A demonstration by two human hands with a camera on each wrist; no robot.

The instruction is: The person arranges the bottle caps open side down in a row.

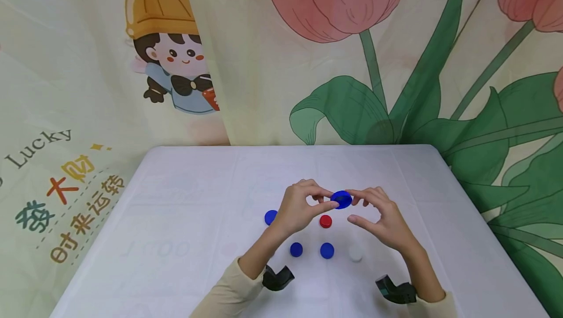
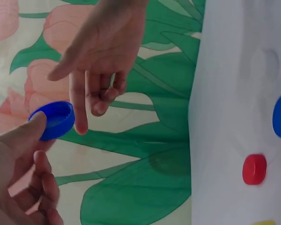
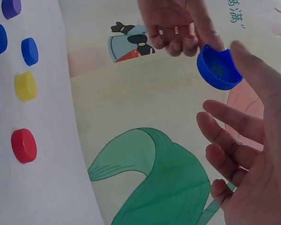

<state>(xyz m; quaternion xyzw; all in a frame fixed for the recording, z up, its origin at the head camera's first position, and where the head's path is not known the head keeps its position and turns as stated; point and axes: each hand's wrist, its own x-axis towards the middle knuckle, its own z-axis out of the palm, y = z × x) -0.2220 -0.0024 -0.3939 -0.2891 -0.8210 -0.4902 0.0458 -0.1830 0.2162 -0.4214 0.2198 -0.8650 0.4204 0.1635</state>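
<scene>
My left hand (image 1: 300, 205) pinches a blue bottle cap (image 1: 341, 200) between thumb and fingers, raised above the table. The cap's hollow inside shows in the left wrist view. My right hand (image 1: 387, 215) reaches from the other side with its fingers spread. Its index fingertip lies close beside the cap's rim; I cannot tell whether it touches. The right thumb stands apart, lower down. Below the hands lie a red cap (image 1: 325, 221), a blue cap (image 1: 296, 249), another blue cap (image 1: 327, 250) and a white cap (image 1: 355, 253).
A further blue cap (image 1: 270, 217) lies left of my left wrist, partly covered. A yellow cap (image 3: 25, 86) and a purple cap (image 3: 11, 8) show in the right wrist view. The white table (image 1: 198, 181) ends against a printed cloth (image 1: 246, 64) with tulips.
</scene>
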